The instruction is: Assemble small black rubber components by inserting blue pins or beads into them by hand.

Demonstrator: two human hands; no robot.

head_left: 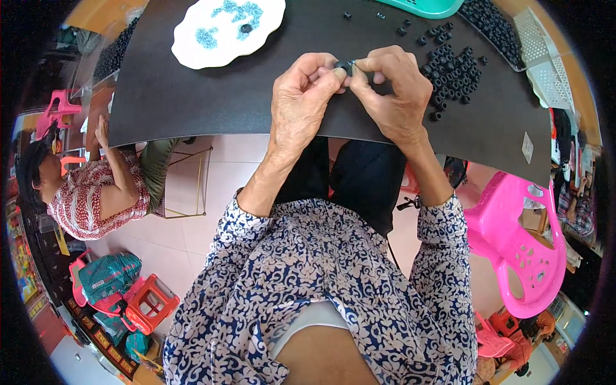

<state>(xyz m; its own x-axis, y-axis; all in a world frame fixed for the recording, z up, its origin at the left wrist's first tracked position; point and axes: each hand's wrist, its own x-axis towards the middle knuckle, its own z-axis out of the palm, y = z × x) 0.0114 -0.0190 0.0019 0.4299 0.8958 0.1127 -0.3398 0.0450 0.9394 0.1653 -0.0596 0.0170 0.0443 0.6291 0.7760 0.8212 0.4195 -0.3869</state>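
Over the table's near part, my left hand (296, 102) is closed, thumb and forefinger pinching a small round black part (342, 65). My right hand (399, 90) meets it from the right, thumb and forefinger pressed together at the part's edge. A tiny shiny bit shows by those fingertips, too small to name. To the right of my right hand lies a loose pile of small black ring-shaped parts (454, 76). Up and left, a white plate (189, 52) with a wavy rim carries small pale-blue pieces (206, 37) and one black part (246, 28).
The dark table (192, 102) curves around me. A teal tray (423, 6) stands at the far edge, with a tray of black parts (491, 32) and a white perforated basket (548, 58) to its right. A pink chair (513, 237) is at right. Another person (102, 186) sits at left.
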